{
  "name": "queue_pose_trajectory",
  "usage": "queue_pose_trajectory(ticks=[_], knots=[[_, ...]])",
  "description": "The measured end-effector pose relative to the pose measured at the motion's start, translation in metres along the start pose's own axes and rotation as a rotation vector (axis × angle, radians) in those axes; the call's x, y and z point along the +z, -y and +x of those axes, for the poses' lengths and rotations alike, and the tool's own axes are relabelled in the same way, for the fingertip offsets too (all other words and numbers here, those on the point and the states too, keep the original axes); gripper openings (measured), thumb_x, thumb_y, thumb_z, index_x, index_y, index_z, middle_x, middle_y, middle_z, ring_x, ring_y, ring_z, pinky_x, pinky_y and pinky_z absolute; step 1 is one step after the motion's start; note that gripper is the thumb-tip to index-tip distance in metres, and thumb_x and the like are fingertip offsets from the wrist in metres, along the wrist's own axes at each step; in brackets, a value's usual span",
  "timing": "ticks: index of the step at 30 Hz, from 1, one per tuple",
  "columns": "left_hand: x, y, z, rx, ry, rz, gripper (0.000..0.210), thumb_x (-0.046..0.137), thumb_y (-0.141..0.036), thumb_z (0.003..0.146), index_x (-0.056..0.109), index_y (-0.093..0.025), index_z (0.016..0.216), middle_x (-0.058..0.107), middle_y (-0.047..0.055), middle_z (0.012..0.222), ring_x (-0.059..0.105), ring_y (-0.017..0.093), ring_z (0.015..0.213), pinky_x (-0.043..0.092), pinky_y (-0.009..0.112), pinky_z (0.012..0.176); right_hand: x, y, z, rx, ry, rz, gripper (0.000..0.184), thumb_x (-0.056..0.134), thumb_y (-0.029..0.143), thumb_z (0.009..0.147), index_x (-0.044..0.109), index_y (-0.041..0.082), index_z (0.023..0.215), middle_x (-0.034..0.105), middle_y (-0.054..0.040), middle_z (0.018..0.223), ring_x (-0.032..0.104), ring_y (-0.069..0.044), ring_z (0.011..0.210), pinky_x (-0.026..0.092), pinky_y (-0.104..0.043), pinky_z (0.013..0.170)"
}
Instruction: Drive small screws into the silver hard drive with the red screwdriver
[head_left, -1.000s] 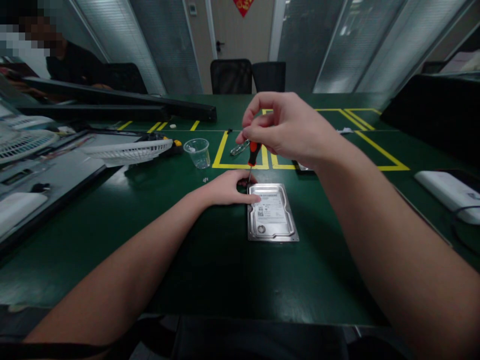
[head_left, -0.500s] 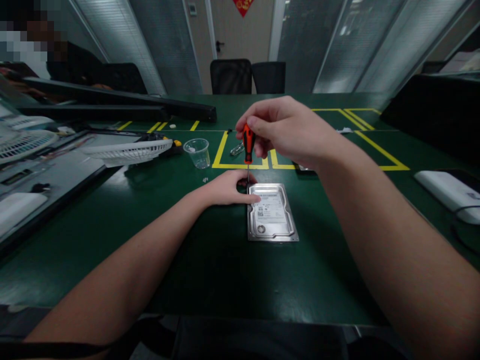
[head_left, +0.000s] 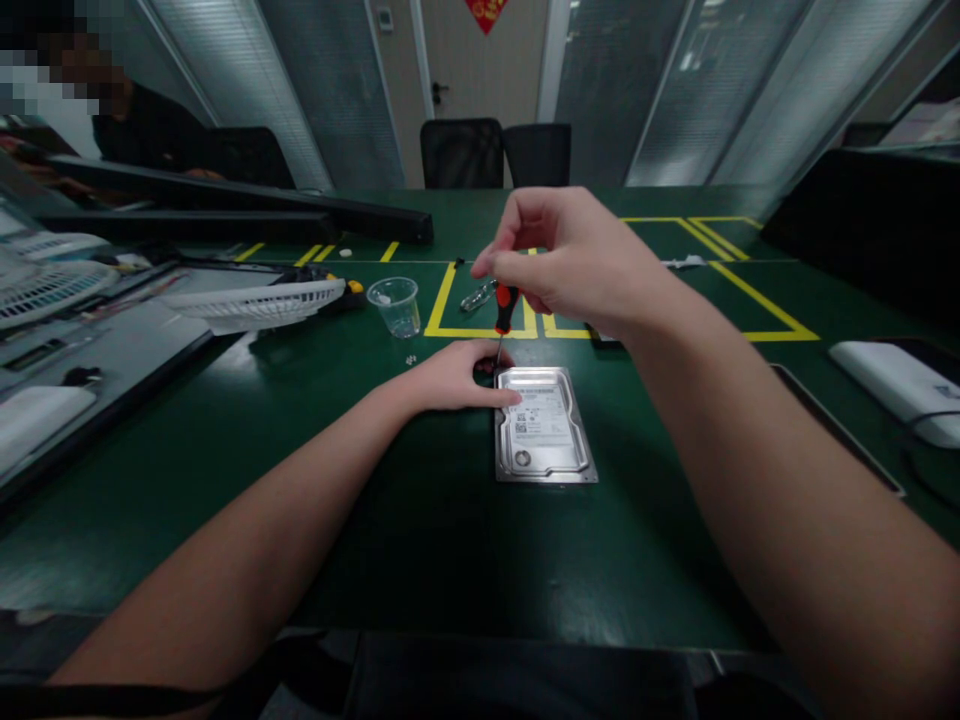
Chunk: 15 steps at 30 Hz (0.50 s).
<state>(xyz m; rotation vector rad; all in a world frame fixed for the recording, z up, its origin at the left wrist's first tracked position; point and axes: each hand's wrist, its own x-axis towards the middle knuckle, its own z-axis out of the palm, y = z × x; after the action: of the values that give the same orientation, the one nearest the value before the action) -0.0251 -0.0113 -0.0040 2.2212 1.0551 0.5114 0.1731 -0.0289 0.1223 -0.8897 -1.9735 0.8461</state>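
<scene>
A silver hard drive with a white label lies flat on the green table, long side toward me. My left hand grips its far left corner, thumb on top and the other fingers around the edge. Above that corner, my right hand is closed at the upper end of a red and black screwdriver. The screwdriver leans slightly, its shaft running down to the drive's far left corner. My left fingers partly hide the tip, and my right hand covers the handle's top.
Left of the hands stand a clear plastic cup and several tiny screws. A clear-handled tool lies behind. White fan grille and panels fill the left. A white device lies right. A person sits far left.
My right fingers have shifted on the screwdriver, with the thumb and forefinger now higher than its visible handle. The handle has tilted a little to the right. My left hand and the drive stay put.
</scene>
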Motion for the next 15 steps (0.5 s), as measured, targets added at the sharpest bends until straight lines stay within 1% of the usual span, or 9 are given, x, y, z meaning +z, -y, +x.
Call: queue_pose_trajectory(ticks=[3,5,7,9,11,13,15], knots=[[-0.0001,-0.0014,-0.0002,0.003,0.000,-0.006,0.060,0.085,-0.062,0.079,0.073,-0.020,0.120,0.076,0.011,0.123,0.072,0.030,0.108,0.056,0.043,0.095,0.0006,-0.0019,0.0006,-0.044,0.018,0.035,0.022,0.074,0.004,0.091,0.067,0.024,0.089,0.081,-0.0012,0.087,0.072,-0.017,0.078,0.048,-0.024,0.055],[0.0000,-0.0018,-0.0005,0.005,0.000,-0.014,0.060,0.085,-0.061,0.079,0.072,-0.020,0.120,0.076,0.011,0.123,0.071,0.029,0.109,0.056,0.043,0.096,0.0004,-0.0030,0.0004,-0.052,0.032,0.038,0.017,0.074,0.008,0.095,0.069,0.024,0.094,0.081,-0.0003,0.084,0.072,-0.017,0.075,0.047,-0.024,0.054],[0.0003,-0.0017,-0.0007,0.004,0.001,-0.019,0.060,0.085,-0.061,0.079,0.072,-0.020,0.121,0.075,0.011,0.125,0.071,0.030,0.110,0.056,0.043,0.096,0.0004,-0.0043,0.0006,-0.050,0.025,0.023,0.014,0.076,0.014,0.099,0.070,0.024,0.090,0.079,0.0005,0.081,0.067,-0.013,0.065,0.042,-0.024,0.051],[0.0005,-0.0013,-0.0007,0.002,0.003,-0.025,0.060,0.085,-0.061,0.079,0.072,-0.020,0.121,0.075,0.011,0.126,0.071,0.030,0.111,0.056,0.044,0.097,0.0009,-0.0062,0.0018,-0.048,0.025,0.019,0.019,0.074,0.021,0.103,0.071,0.023,0.085,0.077,0.0013,0.080,0.059,-0.010,0.056,0.039,-0.024,0.048],[0.0006,-0.0011,-0.0006,0.001,0.004,-0.030,0.060,0.085,-0.061,0.079,0.073,-0.020,0.121,0.075,0.011,0.126,0.071,0.030,0.112,0.056,0.044,0.098,0.0020,-0.0083,0.0037,-0.040,0.045,0.025,0.029,0.065,0.026,0.110,0.071,0.022,0.082,0.074,0.0016,0.078,0.052,-0.008,0.051,0.036,-0.024,0.046],[0.0007,-0.0012,-0.0003,0.001,0.003,-0.026,0.061,0.085,-0.061,0.079,0.073,-0.020,0.122,0.075,0.011,0.126,0.071,0.030,0.111,0.056,0.044,0.098,0.0032,-0.0098,0.0056,-0.023,0.062,0.032,0.035,0.057,0.025,0.113,0.071,0.021,0.082,0.072,0.0011,0.079,0.052,-0.008,0.051,0.036,-0.024,0.046],[0.0007,-0.0017,-0.0001,0.003,0.000,-0.019,0.061,0.085,-0.061,0.079,0.073,-0.019,0.122,0.076,0.012,0.125,0.071,0.030,0.110,0.056,0.044,0.098,0.0041,-0.0103,0.0069,0.000,0.065,0.033,0.034,0.056,0.020,0.113,0.072,0.020,0.084,0.073,0.0005,0.081,0.054,-0.008,0.053,0.037,-0.023,0.046]])
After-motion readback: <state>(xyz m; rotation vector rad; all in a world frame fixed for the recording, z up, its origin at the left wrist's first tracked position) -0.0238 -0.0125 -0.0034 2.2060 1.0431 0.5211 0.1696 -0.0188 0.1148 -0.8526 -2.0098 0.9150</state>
